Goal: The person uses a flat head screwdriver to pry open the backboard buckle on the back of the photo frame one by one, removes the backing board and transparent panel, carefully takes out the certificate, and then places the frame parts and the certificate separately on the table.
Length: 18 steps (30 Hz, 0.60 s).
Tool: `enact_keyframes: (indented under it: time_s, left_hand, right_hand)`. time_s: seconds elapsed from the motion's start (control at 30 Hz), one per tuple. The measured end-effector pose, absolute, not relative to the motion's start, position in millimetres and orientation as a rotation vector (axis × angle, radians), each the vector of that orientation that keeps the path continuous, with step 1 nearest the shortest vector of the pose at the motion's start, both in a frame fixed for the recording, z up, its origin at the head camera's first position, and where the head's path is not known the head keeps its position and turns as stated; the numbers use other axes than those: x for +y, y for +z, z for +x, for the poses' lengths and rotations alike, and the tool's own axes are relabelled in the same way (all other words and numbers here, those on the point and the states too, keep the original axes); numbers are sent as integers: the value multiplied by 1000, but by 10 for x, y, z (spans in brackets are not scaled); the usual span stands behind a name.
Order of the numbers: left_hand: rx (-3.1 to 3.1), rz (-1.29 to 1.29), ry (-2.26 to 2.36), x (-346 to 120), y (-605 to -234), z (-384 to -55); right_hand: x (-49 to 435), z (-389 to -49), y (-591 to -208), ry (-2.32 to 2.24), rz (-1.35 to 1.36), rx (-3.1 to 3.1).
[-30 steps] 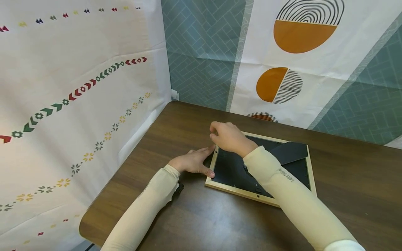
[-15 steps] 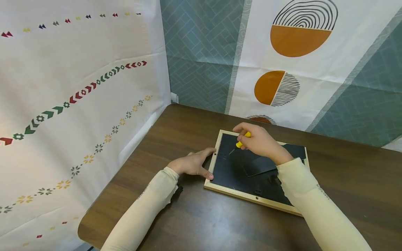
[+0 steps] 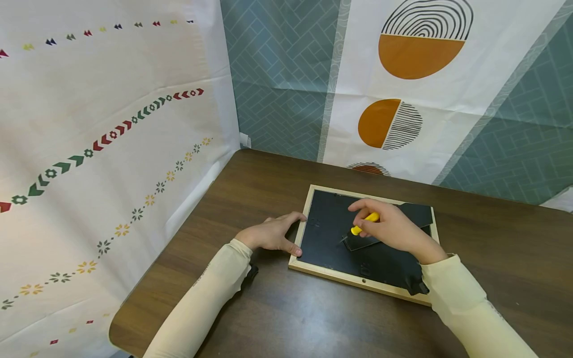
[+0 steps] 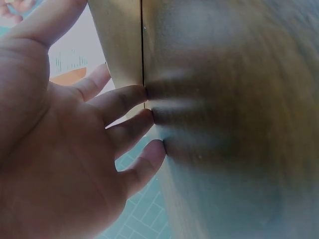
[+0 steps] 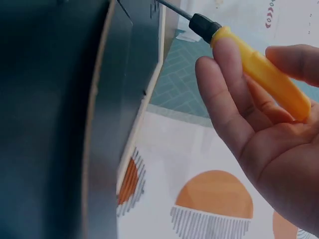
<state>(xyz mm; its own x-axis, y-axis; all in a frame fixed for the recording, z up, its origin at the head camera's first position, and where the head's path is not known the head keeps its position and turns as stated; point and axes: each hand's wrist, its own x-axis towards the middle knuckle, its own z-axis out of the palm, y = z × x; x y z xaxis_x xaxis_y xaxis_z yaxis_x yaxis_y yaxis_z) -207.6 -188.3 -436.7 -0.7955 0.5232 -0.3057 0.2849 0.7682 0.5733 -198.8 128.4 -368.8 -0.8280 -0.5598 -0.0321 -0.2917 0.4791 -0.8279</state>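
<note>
A picture frame (image 3: 331, 272) lies face down on the table, its light wooden rim around a black backing board (image 3: 322, 219). My left hand (image 3: 270, 234) is at the rim's left side, thumb and forefinger spread along it. In the left wrist view, other fingertips (image 4: 155, 149) touch the tabletop beside the frame. My right hand (image 3: 389, 228) holds a screwdriver (image 3: 367, 222) by its yellow handle, over the backing. Its thin metal shaft (image 5: 174, 10) points down and left, the tip near the corner of the black stand flap (image 3: 358, 242). The hand hides part of the flap.
The brown wooden table (image 3: 250, 308) has a rounded corner at the near left. A white patterned cloth (image 3: 112, 179) hangs along the left side, and a teal and white curtain (image 3: 282, 99) hangs behind the table.
My right hand has moved right and nearer, from the frame's far left corner to over the stand flap, with the screwdriver coming into view. The left hand stays at the rim.
</note>
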Motion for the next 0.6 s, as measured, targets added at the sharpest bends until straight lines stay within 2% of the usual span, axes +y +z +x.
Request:
enact_keyframes:
  time_s: [0.6]
  left_hand:
    - [2483,608,744,-1881,-4371,-2073]
  right_hand:
    - [1165,-2091,-3990,-1535,-589,2256]
